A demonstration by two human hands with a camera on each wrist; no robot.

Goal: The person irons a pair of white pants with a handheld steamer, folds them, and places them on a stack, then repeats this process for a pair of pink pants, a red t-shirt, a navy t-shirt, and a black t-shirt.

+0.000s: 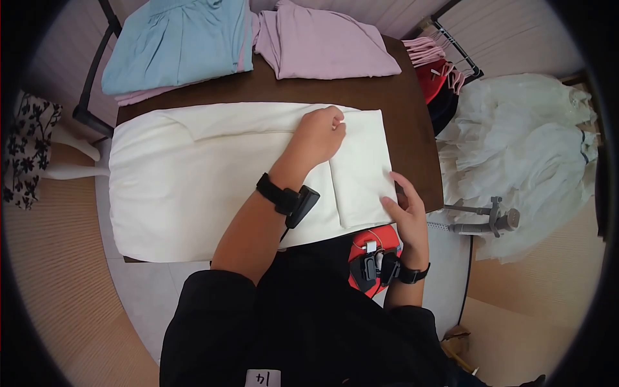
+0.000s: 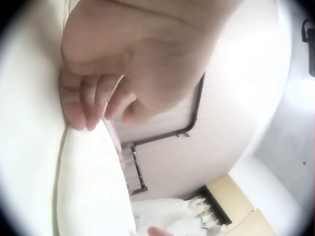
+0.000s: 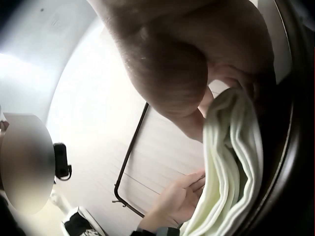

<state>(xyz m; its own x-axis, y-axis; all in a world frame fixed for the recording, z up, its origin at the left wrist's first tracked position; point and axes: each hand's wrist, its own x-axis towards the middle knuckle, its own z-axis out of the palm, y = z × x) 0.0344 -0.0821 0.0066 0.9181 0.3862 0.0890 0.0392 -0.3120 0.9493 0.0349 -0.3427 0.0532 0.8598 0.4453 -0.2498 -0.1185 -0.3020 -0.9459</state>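
Observation:
A white garment (image 1: 187, 187) lies lengthwise along the dark table, its right end folded over into a flat panel (image 1: 362, 168). My left hand (image 1: 316, 138) rests on top at the fold's left edge, with its fingers loosely bent. In the left wrist view, those fingertips (image 2: 78, 118) touch the white cloth by the fold line. At the garment's right edge, my right hand (image 1: 411, 209) holds the folded end, thumb on the upper face and fingers at the side. Several stacked layers (image 3: 229, 157) show between thumb and fingers in the right wrist view.
Folded light-blue (image 1: 180, 48) and lilac (image 1: 325, 42) garments lie along the brown table's (image 1: 412, 142) far side. White tulle dresses (image 1: 516, 148) hang at the right, near a grey metal stand (image 1: 493, 219). A red item with devices (image 1: 377, 255) is below the near edge.

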